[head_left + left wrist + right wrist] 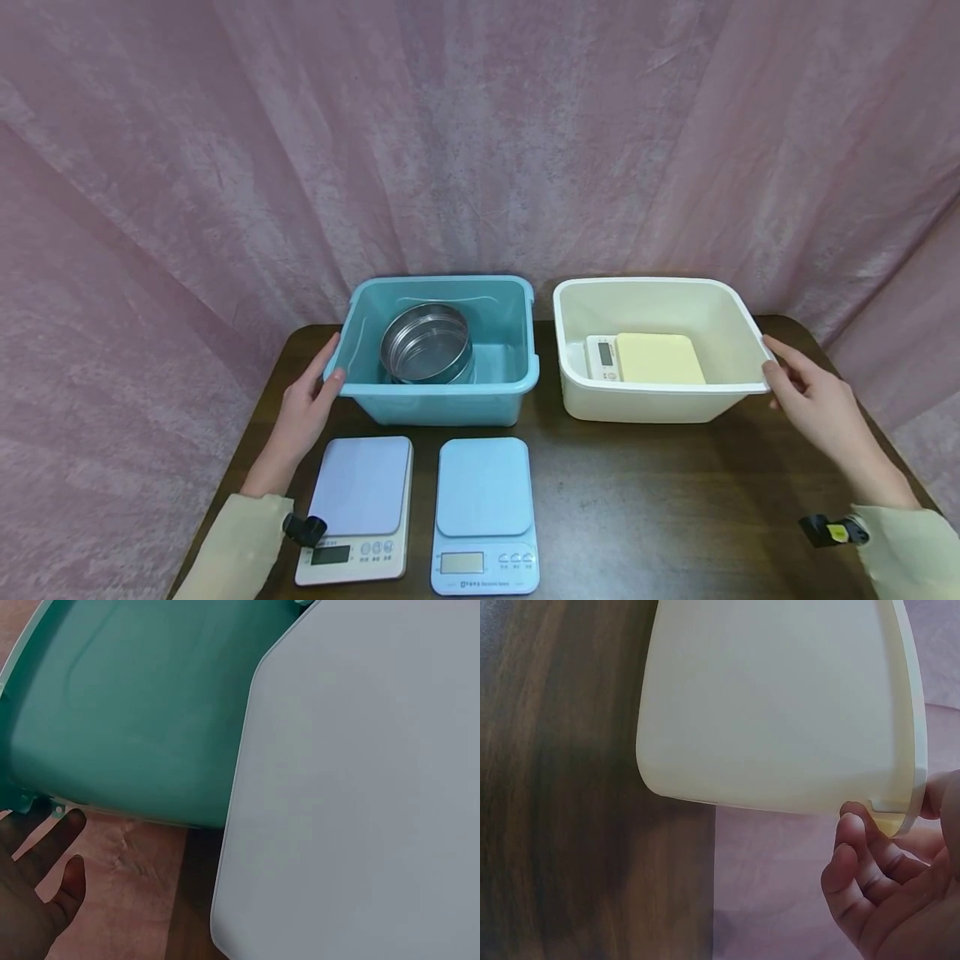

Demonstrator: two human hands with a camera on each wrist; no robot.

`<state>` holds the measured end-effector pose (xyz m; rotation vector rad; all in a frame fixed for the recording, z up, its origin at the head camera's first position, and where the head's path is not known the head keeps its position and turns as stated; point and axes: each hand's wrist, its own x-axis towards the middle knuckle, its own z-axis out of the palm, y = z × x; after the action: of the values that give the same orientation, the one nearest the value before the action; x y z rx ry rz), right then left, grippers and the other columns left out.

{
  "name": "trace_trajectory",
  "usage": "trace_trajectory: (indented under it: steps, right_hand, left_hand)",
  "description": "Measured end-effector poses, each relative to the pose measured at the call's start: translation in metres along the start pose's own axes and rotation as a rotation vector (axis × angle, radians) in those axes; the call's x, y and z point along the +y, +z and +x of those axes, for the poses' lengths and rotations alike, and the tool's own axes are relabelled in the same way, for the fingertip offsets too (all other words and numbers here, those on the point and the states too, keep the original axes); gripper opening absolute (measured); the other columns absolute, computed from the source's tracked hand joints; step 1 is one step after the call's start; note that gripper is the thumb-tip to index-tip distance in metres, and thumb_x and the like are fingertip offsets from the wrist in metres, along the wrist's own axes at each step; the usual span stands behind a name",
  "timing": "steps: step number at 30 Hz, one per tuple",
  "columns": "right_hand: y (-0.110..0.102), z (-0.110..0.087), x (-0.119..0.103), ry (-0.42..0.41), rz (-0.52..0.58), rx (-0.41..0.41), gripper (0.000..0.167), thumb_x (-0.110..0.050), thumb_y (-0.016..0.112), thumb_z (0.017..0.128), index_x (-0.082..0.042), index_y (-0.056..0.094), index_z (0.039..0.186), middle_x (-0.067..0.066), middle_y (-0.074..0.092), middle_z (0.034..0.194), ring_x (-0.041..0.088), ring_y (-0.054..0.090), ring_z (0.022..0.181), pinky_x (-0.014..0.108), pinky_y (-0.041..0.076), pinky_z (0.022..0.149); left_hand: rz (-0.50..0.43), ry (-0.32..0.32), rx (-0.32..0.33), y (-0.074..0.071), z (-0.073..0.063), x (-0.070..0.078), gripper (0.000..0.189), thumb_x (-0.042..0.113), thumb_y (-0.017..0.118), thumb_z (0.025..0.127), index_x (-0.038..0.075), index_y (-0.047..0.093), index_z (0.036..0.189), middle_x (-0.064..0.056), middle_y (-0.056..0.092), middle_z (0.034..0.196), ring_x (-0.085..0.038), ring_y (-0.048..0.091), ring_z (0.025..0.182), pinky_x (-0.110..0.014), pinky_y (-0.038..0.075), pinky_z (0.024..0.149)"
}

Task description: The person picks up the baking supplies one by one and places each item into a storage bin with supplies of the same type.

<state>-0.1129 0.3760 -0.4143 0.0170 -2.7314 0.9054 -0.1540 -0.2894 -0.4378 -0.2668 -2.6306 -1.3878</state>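
Note:
My left hand (307, 400) is at the left rim of a blue plastic basin (442, 407), its fingers fairly straight and touching the edge. In the left wrist view, its thumb stands apart from the basin's underside. A round metal sieve (427, 346) sits inside that basin. On the other side, my right hand (813, 400) pinches the right rim of a cream plastic basin (645, 406). The right wrist view shows its fingers (847, 866) curled under the rim, the thumb on the other side. Inside the cream basin lies a kitchen scale (660, 358) with a yellow platform.
Two more kitchen scales lie in front of the blue basin: one with a lavender platform (363, 487), one light blue (484, 500). All stand on a dark wooden table (637, 500). A pink curtain (480, 150) hangs close behind both basins.

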Motion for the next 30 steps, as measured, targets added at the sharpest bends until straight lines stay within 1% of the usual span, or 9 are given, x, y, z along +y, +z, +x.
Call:
trace_trajectory:
  steps: [6,11,15,20,22,25,27,28,30]
  right_hand:
    - [0.003,0.000,0.000,0.024,0.011,-0.036,0.051,-0.028,0.048,0.111,-0.008,0.045,0.158,0.002,0.063,0.072,0.003,0.053,0.062,0.025,0.039,0.053]
    - [0.004,0.000,0.001,0.026,0.039,-0.019,0.050,-0.026,0.047,0.111,-0.006,0.045,0.157,-0.002,0.061,0.069,0.003,0.053,0.060,0.024,0.039,0.052]
    - [0.007,-0.001,0.003,0.019,0.092,0.008,0.049,-0.022,0.046,0.110,-0.002,0.045,0.156,-0.006,0.060,0.065,0.003,0.052,0.058,0.021,0.038,0.052]
    - [0.009,-0.002,0.005,0.034,0.144,0.027,0.050,-0.020,0.045,0.110,0.001,0.044,0.156,-0.006,0.060,0.062,0.004,0.053,0.056,0.019,0.038,0.052]
    - [0.010,-0.003,0.006,0.045,0.165,0.029,0.050,-0.019,0.045,0.110,0.002,0.043,0.156,-0.006,0.061,0.062,0.004,0.054,0.056,0.019,0.039,0.051]
    - [0.012,-0.003,0.007,0.056,0.217,0.025,0.051,-0.018,0.045,0.111,0.003,0.041,0.156,-0.009,0.061,0.062,0.005,0.056,0.055,0.017,0.042,0.052]
    - [0.013,-0.003,0.007,0.058,0.247,0.024,0.051,-0.017,0.046,0.111,0.005,0.040,0.156,-0.012,0.062,0.063,0.005,0.056,0.055,0.017,0.043,0.052]
    - [0.013,-0.003,0.007,0.058,0.262,0.023,0.051,-0.017,0.046,0.110,0.005,0.039,0.156,-0.013,0.061,0.063,0.006,0.057,0.054,0.017,0.044,0.052]
    - [0.014,-0.004,0.007,0.058,0.284,0.023,0.051,-0.016,0.046,0.110,0.006,0.039,0.156,-0.014,0.061,0.063,0.006,0.057,0.054,0.017,0.045,0.051]
  left_hand:
    - [0.022,-0.036,0.017,-0.003,-0.006,-0.002,0.058,0.035,0.046,0.112,0.028,0.027,0.167,-0.017,0.041,0.163,-0.041,0.045,0.142,-0.067,0.039,0.111]
    - [0.040,-0.043,0.037,-0.008,-0.014,-0.005,0.056,0.035,0.040,0.114,0.022,0.027,0.167,-0.019,0.044,0.159,-0.040,0.044,0.143,-0.066,0.038,0.111]
    - [0.053,-0.032,0.064,-0.010,-0.020,-0.006,0.056,0.032,0.041,0.114,0.013,0.029,0.165,-0.022,0.045,0.158,-0.041,0.052,0.135,-0.067,0.040,0.109]
    - [0.077,-0.061,0.118,-0.007,-0.031,-0.010,0.055,0.033,0.038,0.115,0.007,0.032,0.163,-0.024,0.045,0.156,-0.043,0.060,0.123,-0.069,0.043,0.104]
    - [0.103,-0.084,0.148,-0.005,-0.035,-0.013,0.055,0.034,0.037,0.115,0.008,0.033,0.163,-0.022,0.047,0.156,-0.040,0.062,0.121,-0.061,0.047,0.103]
    - [0.134,-0.124,0.195,-0.003,-0.043,-0.017,0.054,0.034,0.038,0.114,0.011,0.035,0.163,-0.019,0.052,0.154,-0.035,0.064,0.117,-0.031,0.050,0.100]
    - [0.137,-0.146,0.218,-0.001,-0.049,-0.020,0.054,0.033,0.042,0.114,0.011,0.037,0.163,-0.019,0.055,0.150,-0.034,0.065,0.115,-0.013,0.045,0.093]
    - [0.133,-0.154,0.223,-0.001,-0.052,-0.021,0.054,0.033,0.045,0.113,0.010,0.039,0.162,-0.020,0.057,0.148,-0.035,0.066,0.116,-0.006,0.042,0.089]
    - [0.128,-0.160,0.219,0.000,-0.057,-0.022,0.054,0.031,0.049,0.112,0.007,0.042,0.159,-0.022,0.059,0.144,-0.038,0.065,0.118,0.000,0.038,0.086]
